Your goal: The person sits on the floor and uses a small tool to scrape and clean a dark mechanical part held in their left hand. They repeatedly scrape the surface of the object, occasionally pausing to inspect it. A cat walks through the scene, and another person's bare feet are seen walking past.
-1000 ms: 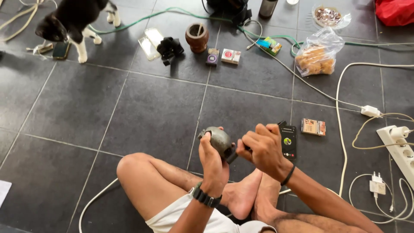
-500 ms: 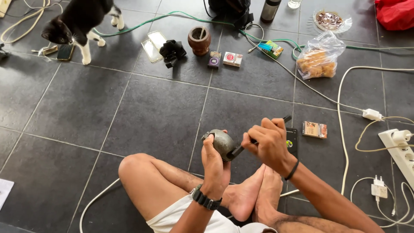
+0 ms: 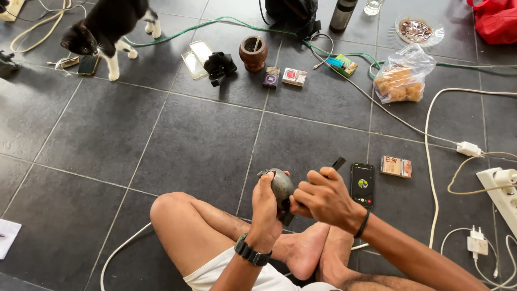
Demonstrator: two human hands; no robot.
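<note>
While gripped in left hand (image 3: 267,200): dark round gourd (image 3: 281,186) | right hand (image 3: 323,198) fisted around black-handled tool (image 3: 336,164), carving its near side | next calls for steady pressure.

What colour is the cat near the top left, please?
The cat is black with white paws, seen in the head view.

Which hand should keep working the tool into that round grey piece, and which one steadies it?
Probably right: the right hand already grips the dark tool against the round grey piece, which the left hand cradles.
</note>
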